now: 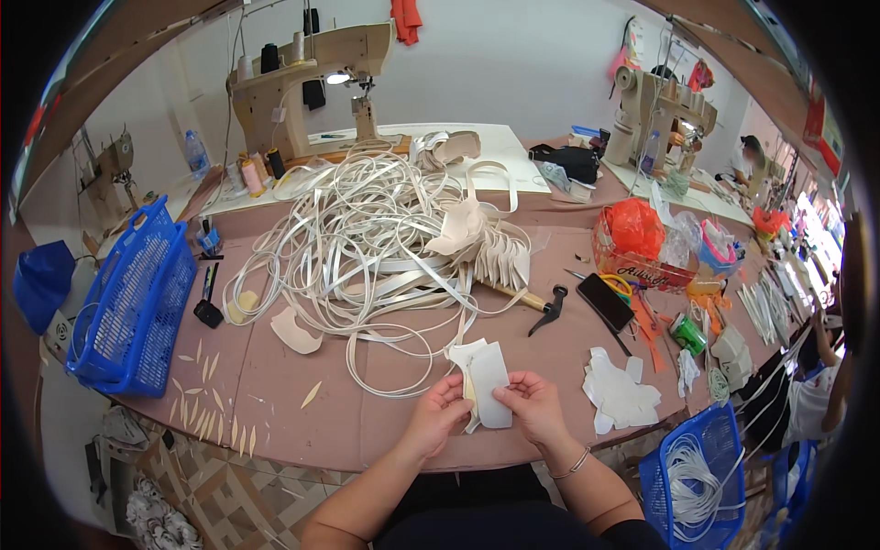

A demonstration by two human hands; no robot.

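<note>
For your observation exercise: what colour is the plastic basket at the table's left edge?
Blue. The basket shows best in the head view, lying at the table's left edge.

Workbench details I cannot make out from the head camera

My left hand [438,414] covers the near edge of the white cut pieces [486,374]; how many layers it pinches I cannot tell. The white strap tangle [367,238] buries the table [302,403] beneath. The blue basket [701,477] is cut off below; the distant co-worker [753,160] is blurred.
</note>
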